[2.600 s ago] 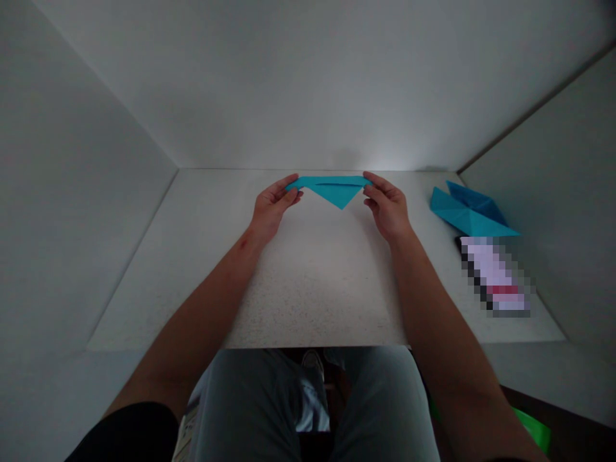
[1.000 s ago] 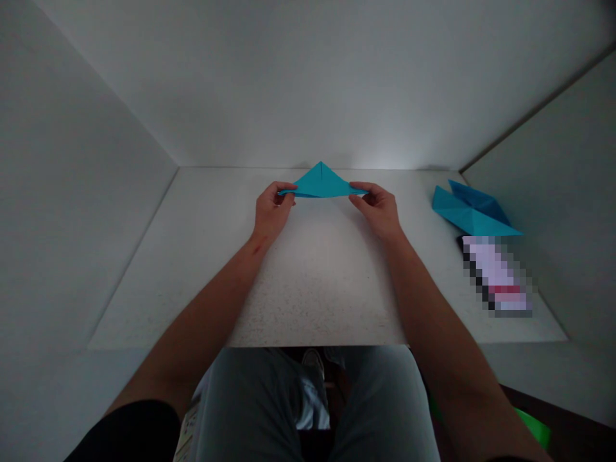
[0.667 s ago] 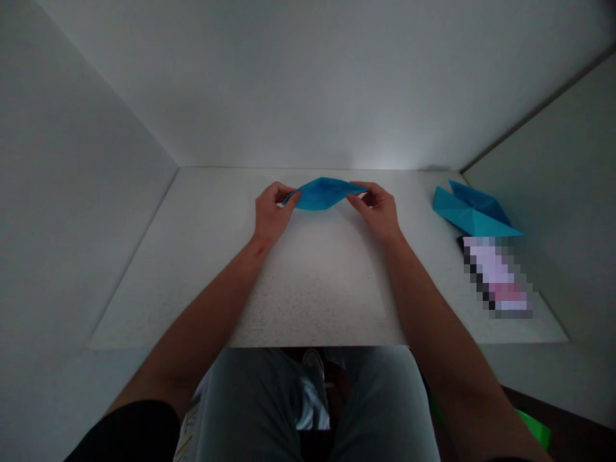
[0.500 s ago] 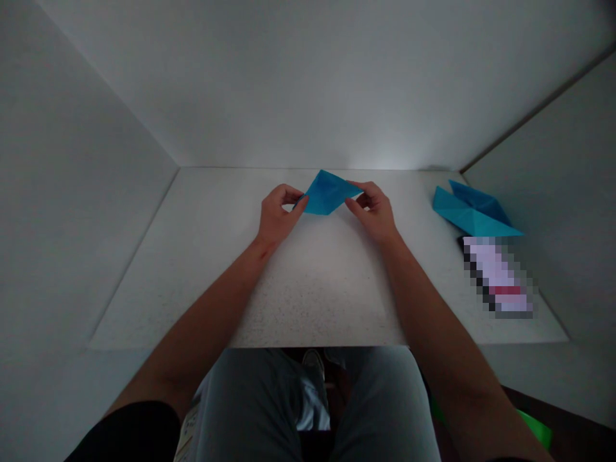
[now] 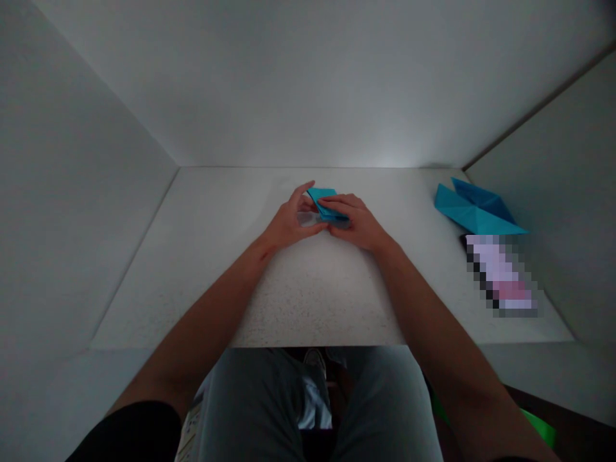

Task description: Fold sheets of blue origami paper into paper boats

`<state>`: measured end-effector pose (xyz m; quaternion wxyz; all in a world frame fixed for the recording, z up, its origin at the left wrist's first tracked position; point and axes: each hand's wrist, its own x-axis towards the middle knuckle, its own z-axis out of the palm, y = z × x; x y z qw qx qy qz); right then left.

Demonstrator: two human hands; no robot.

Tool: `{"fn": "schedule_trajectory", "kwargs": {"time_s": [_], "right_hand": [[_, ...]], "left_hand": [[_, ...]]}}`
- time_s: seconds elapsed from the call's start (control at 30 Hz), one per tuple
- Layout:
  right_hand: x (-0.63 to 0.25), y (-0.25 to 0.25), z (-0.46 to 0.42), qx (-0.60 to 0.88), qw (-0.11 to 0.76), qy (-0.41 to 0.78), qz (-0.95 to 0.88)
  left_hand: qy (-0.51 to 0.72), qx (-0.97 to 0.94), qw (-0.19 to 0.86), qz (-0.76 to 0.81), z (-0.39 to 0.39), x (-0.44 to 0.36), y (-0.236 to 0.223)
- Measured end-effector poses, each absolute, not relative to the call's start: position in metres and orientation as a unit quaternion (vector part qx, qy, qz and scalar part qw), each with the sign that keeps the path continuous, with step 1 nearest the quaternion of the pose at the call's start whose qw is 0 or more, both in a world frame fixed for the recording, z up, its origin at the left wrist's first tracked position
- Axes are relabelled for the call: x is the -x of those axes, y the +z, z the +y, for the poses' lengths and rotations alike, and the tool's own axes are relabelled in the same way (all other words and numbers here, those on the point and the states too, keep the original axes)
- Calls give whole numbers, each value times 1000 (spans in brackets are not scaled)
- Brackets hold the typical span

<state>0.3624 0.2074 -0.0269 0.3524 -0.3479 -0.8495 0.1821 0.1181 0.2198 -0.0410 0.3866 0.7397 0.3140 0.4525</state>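
A folded piece of blue paper is between my hands near the back of the white tabletop, now a small compact shape. My right hand grips it from the right, fingers lying over its top and thumb at its near side, so part of the paper is hidden. My left hand curves around the left side with fingers and thumb apart. Its index finger reaches up by the paper's upper left corner, and its thumb tip comes close to my right thumb. Whether the left fingers touch the paper is hard to tell.
A folded blue paper boat stands at the right of the white tabletop. Just in front of it lies a phone, blurred out by pixels. White walls enclose the back and sides. Something green shows below at the lower right.
The paper went from a wide flat triangle, turned over and opened into a diamond, to a small folded shape. My hands came together, and my left fingers spread away from its left corner.
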Motion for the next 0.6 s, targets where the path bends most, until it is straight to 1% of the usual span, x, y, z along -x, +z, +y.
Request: {"fn": "schedule_trajectory", "kwargs": {"time_s": [0.23,0.43,0.6], "right_hand": [[-369,-27,209,366,327,244,-837],[-372,-33,211,370,319,259,-833],[-374,-33,211,353,337,258,-834]], "left_hand": [[395,-772,307,392,223,-109,-32],[339,-831,174,404,228,-105,-39],[292,-850,167,406,224,-108,-41]]}}
